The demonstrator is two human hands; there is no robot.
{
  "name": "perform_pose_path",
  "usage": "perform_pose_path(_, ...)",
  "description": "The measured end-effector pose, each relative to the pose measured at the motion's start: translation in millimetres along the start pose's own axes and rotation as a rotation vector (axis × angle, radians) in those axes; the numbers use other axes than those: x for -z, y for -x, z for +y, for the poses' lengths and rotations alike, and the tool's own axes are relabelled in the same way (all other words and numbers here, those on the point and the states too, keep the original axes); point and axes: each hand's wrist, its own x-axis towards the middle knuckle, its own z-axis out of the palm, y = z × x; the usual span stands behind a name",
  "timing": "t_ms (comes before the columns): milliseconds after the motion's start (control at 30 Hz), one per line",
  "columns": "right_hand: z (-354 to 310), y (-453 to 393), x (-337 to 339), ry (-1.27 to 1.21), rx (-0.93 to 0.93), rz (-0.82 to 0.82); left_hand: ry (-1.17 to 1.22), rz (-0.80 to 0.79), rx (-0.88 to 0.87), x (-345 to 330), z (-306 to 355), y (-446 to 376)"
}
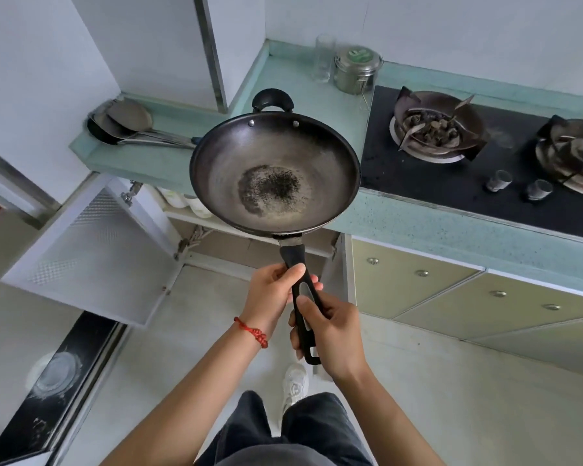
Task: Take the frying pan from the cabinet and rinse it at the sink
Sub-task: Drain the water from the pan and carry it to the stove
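A dark frying pan [274, 173] with a burnt black patch in its middle hangs level in the air in front of the green counter. Its long black handle points toward me. My left hand [272, 292], with a red cord on the wrist, grips the handle's upper part. My right hand [330, 331] grips the handle lower down, near its end loop. Below and left of the pan the cabinet [216, 243] stands with its white door [91, 250] swung wide. No sink is in view.
Metal ladles [128, 124] lie on the counter's left corner. A glass [324, 58] and a steel canister [357, 70] stand at the back. A black gas hob [451, 183] with two burners fills the right. Closed yellow cabinet doors [451, 290] sit under it. My shoe [295, 383] is on the floor.
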Motion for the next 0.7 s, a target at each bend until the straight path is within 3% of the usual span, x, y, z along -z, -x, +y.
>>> perform_pose_path(700,-40.0,-181.2,-6.5,-0.039,-0.050,0.095,-0.065,-0.081,0.074,-11.6,66.8,-181.0)
